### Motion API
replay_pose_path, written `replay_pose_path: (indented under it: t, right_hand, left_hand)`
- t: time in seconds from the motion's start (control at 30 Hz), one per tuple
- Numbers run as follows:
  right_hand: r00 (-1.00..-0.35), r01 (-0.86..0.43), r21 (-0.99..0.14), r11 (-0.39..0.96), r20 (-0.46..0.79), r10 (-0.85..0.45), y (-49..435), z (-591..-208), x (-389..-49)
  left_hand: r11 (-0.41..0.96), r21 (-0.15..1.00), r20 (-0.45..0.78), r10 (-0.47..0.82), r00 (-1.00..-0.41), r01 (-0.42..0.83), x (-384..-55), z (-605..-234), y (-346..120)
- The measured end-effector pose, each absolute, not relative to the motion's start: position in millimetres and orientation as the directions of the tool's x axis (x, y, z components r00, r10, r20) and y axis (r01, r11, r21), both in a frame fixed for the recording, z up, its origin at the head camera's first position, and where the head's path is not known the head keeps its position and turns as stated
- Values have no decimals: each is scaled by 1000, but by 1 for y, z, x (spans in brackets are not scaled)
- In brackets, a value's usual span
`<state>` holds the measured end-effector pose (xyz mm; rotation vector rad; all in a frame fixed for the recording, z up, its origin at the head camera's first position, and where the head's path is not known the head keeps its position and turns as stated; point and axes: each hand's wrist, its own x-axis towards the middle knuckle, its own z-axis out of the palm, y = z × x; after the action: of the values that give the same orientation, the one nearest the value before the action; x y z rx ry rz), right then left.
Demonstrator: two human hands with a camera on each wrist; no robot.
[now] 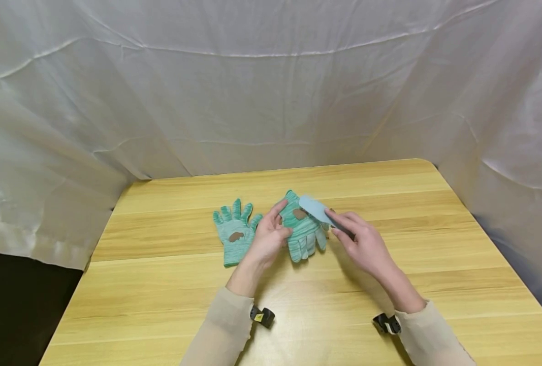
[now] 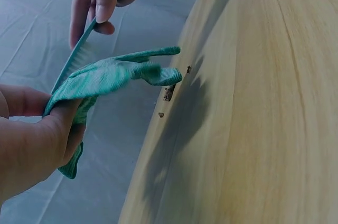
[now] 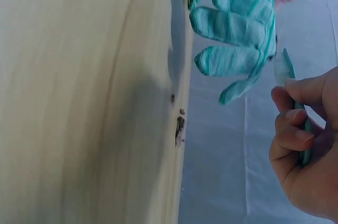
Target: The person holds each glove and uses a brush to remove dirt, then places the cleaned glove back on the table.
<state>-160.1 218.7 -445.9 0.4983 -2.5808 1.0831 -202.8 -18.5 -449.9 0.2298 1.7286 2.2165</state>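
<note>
My left hand [image 1: 267,238] holds up a green knitted glove [image 1: 305,231] by its cuff side, thumb and fingers pinching the fabric. Its fingers hang down over the table, and a brown patch [image 1: 300,214] marks the raised face. My right hand [image 1: 365,246] grips the handle of a light blue brush [image 1: 314,207]. In the left wrist view, the pale bristles [image 2: 79,57] face the glove, and the brush head overlaps its edge. A second green glove [image 1: 238,250] lies flat left of my left hand, with its own brown patch [image 1: 235,237].
Dark brown crumbs [image 2: 168,93] lie on the wooden table [image 1: 161,305] beneath the raised glove; the right wrist view also shows these clumps [image 3: 180,129]. Pale grey curtains [image 1: 252,101] hang behind the table's far edge and at both sides.
</note>
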Motion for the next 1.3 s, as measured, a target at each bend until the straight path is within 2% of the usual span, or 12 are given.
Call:
replay_pose_path:
  t: [0.13, 0.3, 0.5, 0.73, 1.3]
  right_hand:
    - [-909, -398, -661, 636, 380, -174, 222, -444, -161]
    - [-891, -435, -661, 611, 412, -189, 221, -444, -161]
    - [-843, -526, -645, 555, 482, -239, 214, -446, -159]
    - [-777, -616, -551, 563, 545, -316, 208, -450, -160]
    - [-804, -547, -523, 653, 546, -237, 211, -455, -163]
  left_hand:
    - [-217, 967, -58, 335, -940, -137, -203, -450, -19]
    - [-215, 969, -38, 343, -939, -118, -202, -451, -20]
    - [-209, 971, -39, 342, -939, -117, -201, -450, -20]
    - [-232, 963, -52, 344, -938, -138, -202, -450, -18]
    - [-204, 967, -80, 318, -945, -151, -202, -453, -17]
